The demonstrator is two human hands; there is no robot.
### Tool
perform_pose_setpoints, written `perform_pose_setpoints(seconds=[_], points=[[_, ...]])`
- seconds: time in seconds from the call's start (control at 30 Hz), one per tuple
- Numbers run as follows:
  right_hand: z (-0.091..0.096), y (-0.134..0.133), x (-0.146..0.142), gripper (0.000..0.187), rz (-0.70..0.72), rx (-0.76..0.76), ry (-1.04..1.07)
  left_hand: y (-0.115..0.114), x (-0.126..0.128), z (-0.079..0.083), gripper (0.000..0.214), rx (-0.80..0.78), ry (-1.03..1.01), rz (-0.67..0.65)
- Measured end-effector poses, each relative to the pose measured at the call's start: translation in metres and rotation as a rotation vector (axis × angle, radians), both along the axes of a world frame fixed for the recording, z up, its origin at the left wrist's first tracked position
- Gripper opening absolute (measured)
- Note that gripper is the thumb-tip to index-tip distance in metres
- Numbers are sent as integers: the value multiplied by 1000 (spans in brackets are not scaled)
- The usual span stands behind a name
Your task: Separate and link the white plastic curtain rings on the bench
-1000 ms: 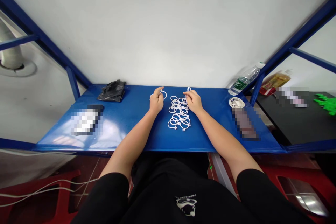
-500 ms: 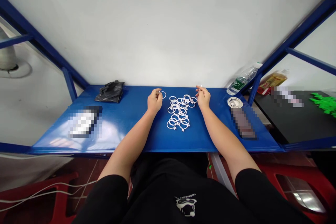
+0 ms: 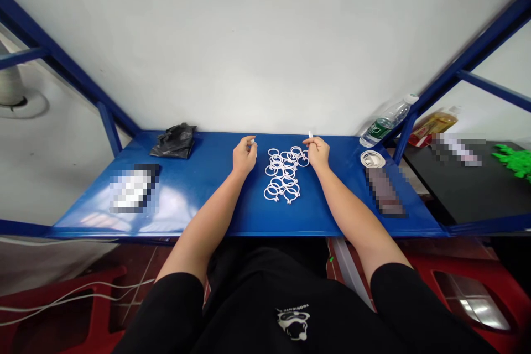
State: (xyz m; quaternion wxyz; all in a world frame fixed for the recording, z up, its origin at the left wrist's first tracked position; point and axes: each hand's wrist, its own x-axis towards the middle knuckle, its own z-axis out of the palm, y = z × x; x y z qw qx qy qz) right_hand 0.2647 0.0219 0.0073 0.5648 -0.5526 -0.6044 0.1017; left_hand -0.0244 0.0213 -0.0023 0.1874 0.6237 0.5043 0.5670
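Observation:
A pile of several white plastic rings [image 3: 284, 174] lies in the middle of the blue table [image 3: 199, 199]. My left hand [image 3: 244, 156] rests just left of the pile, fingers curled in a pinch on a small white ring that barely shows. My right hand [image 3: 318, 152] sits at the pile's upper right, fingers closed on another white ring whose tip sticks up above the thumb. Both hands rest on the tabletop near the back wall.
A crumpled black bag [image 3: 174, 141] lies at the back left. A roll of white tape [image 3: 372, 159] and a plastic water bottle [image 3: 384, 121] stand at the right. Blue frame posts [image 3: 108, 127] flank the table. A black table with green parts [image 3: 516, 160] stands farther right.
My right hand moved from over the pile out to its right edge. The ring in my left hand, plainly seen earlier, is now mostly hidden in the fingers.

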Motion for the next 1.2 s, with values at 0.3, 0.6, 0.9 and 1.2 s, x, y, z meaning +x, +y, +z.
perform_pose_setpoints(seconds=[0.3, 0.6, 0.9, 1.2], points=[[0, -13, -14, 52, 228, -47, -238, -2, -1, 2, 25, -23, 39, -58], [4, -14, -16, 36, 215, -26, -306, -2, 1, 0, 28, 25, 157, -124], [-5, -4, -7, 32, 164, -115, -100, -5, 4, 2, 24, 63, 216, -78], [-1, -8, -12, 31, 156, -65, -175, -25, 33, 6, 25, 269, 607, -358]])
